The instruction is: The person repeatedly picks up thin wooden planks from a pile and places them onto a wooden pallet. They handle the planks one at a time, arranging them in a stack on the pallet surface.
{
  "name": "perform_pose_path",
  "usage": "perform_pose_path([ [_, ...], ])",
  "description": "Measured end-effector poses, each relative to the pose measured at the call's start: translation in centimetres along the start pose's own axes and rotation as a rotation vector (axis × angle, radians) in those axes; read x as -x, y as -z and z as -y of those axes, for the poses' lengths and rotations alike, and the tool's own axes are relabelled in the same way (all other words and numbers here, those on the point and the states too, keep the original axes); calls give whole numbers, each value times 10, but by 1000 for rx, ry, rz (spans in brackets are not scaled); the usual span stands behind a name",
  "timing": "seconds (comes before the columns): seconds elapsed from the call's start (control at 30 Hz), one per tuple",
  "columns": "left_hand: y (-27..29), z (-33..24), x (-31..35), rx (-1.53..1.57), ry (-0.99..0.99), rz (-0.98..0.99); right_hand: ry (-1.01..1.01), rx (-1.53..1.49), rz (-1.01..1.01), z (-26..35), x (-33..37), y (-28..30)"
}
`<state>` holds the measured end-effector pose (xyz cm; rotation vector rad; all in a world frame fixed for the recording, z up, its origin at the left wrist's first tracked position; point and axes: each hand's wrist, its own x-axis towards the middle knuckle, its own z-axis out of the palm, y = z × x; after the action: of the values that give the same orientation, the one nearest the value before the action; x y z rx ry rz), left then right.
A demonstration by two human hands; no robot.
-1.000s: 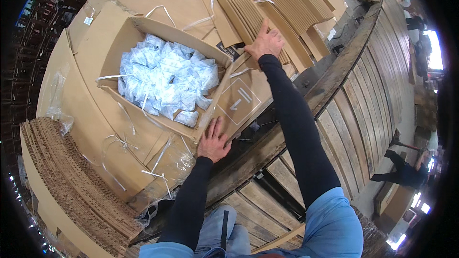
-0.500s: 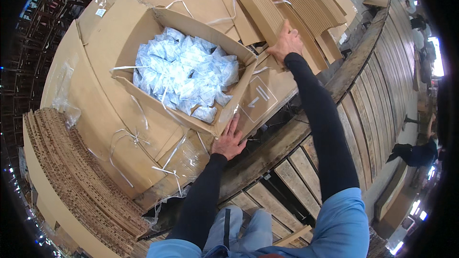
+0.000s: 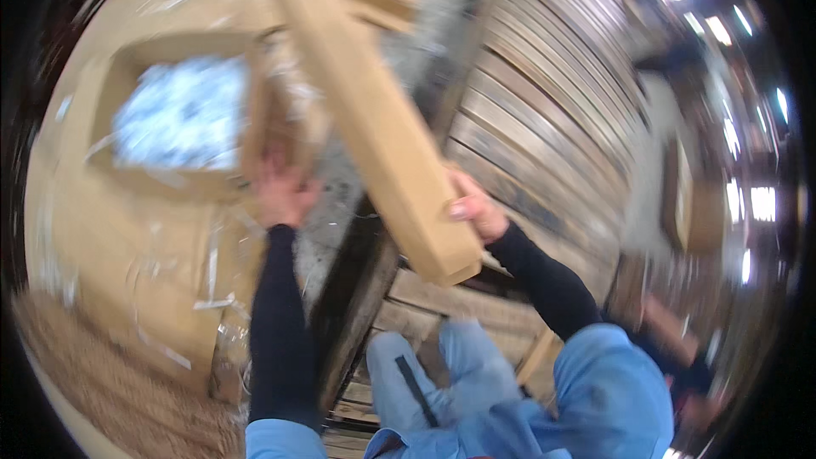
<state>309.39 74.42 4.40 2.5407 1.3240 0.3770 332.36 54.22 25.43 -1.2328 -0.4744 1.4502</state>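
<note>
At box edge, left hand [image 3: 285, 195] stays flat; right hand [image 3: 476, 208] now gripping lifted folded cardboard stack [image 3: 374, 119].

Tan cardboard stack [image 3: 374, 119], brown box [image 3: 183, 110] of seemingly bluish-white bags [image 3: 178, 115]

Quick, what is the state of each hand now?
Left hand: rests open at the edge of the open cardboard box, holding nothing visible.
Right hand: closed on a long flat cardboard piece.

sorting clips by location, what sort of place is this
Probably a warehouse or packing floor. A flattened cardboard bundle is gripped by the right hand, an open carton of clear plastic bags sits nearby, and wooden pallet slats lie underneath.
</note>
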Motion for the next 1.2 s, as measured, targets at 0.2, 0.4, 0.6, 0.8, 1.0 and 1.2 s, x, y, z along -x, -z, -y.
perform_pose_path([
  [0.2, 9, 24, 2, -326, -227, -184, 148, 17, -173, -65, 259, 75],
  [0.4, -11, -61, 229, -10, -439, -80, 180, 17, -747, -196, 540, 145],
  [0.6, 32, -15, 511, 19, -116, 468, 142, -108, -1002, -304, 690, 216],
  [0.8, 170, 49, 641, -296, 631, 751, 46, -569, -1077, -451, 806, 243],
  [1.0, 174, 11, 568, -176, 346, 639, -557, -223, -1220, -588, 790, 278],
  [1.2, 95, -140, 419, 49, -92, 426, -1027, 95, -1060, -598, 794, 346],
])
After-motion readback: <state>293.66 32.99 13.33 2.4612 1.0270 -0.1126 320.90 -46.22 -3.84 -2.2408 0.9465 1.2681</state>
